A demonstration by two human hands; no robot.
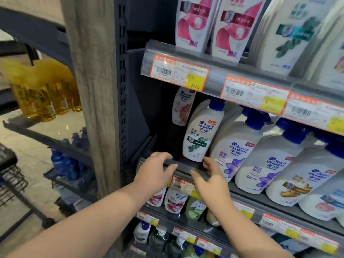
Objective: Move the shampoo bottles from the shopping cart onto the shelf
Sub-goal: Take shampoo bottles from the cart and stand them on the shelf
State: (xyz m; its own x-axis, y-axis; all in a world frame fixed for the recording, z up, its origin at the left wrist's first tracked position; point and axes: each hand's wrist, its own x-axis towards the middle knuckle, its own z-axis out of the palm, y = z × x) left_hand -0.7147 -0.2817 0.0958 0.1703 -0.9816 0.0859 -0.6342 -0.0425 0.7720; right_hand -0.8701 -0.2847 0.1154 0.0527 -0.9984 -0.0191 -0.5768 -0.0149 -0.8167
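At the front lip of the middle dark metal shelf [186, 167], both my hands were out and empty, fingers spread. My left hand [155, 171] lay over the shelf edge, to the left of the white shampoo bottle with a blue pump cap and a green leaf label [202, 131], not touching it. My right hand [214, 180] was just below and right of that bottle's base, fingertips [206, 162] close to its bottom corner; I could not tell whether they touched. The bottle stood upright on the shelf, tilted slightly, above and between my two hands. Right beside it stood a row of larger white bottles with purple flower labels [234, 146]. A smaller white bottle with a pink flower label [182, 107] stood further back to the left. The black wire shopping cart [11, 175] showed at the far left, well apart from my hands.
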